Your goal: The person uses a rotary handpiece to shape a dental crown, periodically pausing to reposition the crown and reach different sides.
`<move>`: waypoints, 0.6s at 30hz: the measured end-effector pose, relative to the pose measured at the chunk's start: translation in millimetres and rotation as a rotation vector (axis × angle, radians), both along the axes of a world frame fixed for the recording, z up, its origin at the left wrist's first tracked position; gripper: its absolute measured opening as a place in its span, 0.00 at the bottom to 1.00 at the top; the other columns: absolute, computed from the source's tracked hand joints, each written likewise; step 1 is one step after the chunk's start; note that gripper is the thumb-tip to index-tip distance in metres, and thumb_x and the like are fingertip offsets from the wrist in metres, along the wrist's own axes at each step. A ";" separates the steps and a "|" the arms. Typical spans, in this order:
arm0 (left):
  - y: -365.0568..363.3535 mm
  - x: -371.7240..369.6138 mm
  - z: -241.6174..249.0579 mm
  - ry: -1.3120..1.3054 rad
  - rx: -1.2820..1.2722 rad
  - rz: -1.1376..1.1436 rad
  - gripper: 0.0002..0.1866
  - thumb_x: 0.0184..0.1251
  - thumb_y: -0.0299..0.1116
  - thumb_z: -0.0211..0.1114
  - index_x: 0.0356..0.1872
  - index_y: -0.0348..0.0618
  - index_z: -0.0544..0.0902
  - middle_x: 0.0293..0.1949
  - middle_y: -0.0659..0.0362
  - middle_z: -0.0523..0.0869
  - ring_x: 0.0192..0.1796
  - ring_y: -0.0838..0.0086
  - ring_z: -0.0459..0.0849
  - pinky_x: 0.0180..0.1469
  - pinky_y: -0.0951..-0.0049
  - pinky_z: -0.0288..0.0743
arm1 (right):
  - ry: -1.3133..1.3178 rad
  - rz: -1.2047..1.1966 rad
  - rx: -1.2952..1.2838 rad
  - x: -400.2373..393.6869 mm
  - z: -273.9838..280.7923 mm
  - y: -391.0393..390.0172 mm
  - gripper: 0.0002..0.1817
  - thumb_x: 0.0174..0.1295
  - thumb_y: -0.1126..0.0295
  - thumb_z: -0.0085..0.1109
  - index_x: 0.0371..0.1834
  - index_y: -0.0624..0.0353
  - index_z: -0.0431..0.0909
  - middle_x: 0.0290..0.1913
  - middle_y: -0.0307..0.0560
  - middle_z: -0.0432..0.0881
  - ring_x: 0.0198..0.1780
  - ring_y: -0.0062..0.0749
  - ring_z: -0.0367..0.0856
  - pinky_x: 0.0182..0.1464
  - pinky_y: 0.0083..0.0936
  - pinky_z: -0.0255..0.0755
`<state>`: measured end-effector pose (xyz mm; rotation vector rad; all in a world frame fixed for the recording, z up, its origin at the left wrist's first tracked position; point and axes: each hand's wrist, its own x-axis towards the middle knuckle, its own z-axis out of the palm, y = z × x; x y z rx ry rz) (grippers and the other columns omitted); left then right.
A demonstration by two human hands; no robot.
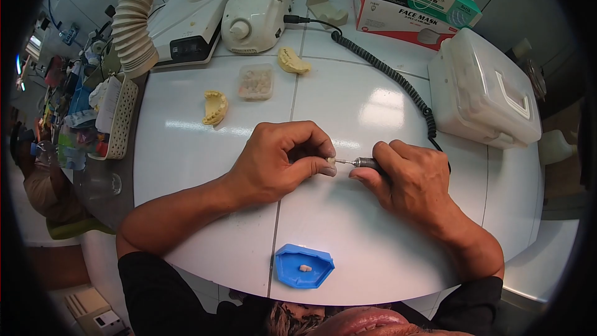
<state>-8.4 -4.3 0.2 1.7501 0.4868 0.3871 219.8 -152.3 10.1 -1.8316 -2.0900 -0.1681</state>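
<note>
Between the thumb and fingertips of my left hand [270, 158] is a small tooth-coloured dental piece [331, 161], mostly hidden by the fingers. My right hand [410, 177] grips a rotary handpiece [367, 163] whose thin metal bur points left, its tip right at the piece. A coiled black cord [385, 65] links the handpiece side to a white control unit [252, 22] at the back. Nearer my body, a blue tray [285, 274] holds another small tooth-coloured piece [305, 268].
Beyond my left hand are two yellow dental casts, one [215, 107] nearer and one [292, 61] farther, plus a clear box [256, 90] of small pieces. A ribbed hose [130, 25] hangs at back left. Mask boxes [404, 15] and a white case [485, 93] stand right.
</note>
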 end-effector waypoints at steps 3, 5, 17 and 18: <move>-0.9 0.3 -1.2 -0.012 0.067 0.000 0.04 0.77 0.16 0.73 0.47 0.30 0.88 0.41 0.55 0.95 0.46 0.76 0.95 0.50 0.76 0.89 | -0.014 -0.004 0.004 -0.6 -0.5 0.1 0.28 0.71 0.39 0.75 0.29 0.51 0.81 0.21 0.39 0.78 0.17 0.36 0.78 0.21 0.34 0.70; -1.0 0.0 -1.3 0.001 0.097 -0.001 0.04 0.77 0.16 0.73 0.47 0.30 0.88 0.41 0.55 0.95 0.46 0.76 0.95 0.49 0.76 0.89 | -0.018 -0.008 0.001 -1.4 -0.9 0.1 0.28 0.71 0.39 0.74 0.29 0.50 0.80 0.20 0.39 0.77 0.17 0.36 0.78 0.21 0.34 0.70; -1.3 0.7 -2.5 -0.007 0.185 0.009 0.04 0.76 0.17 0.74 0.46 0.31 0.88 0.38 0.56 0.95 0.42 0.78 0.94 0.44 0.77 0.87 | -0.027 -0.007 -0.013 -2.2 1.2 0.7 0.28 0.72 0.38 0.74 0.29 0.50 0.80 0.20 0.39 0.77 0.17 0.36 0.78 0.21 0.34 0.69; -1.4 0.7 -3.3 -0.019 0.191 0.012 0.04 0.76 0.18 0.74 0.46 0.31 0.88 0.38 0.56 0.95 0.42 0.78 0.93 0.44 0.77 0.87 | -0.027 -0.009 -0.007 -2.3 0.9 1.0 0.28 0.72 0.38 0.74 0.29 0.50 0.80 0.20 0.39 0.77 0.17 0.36 0.78 0.21 0.34 0.69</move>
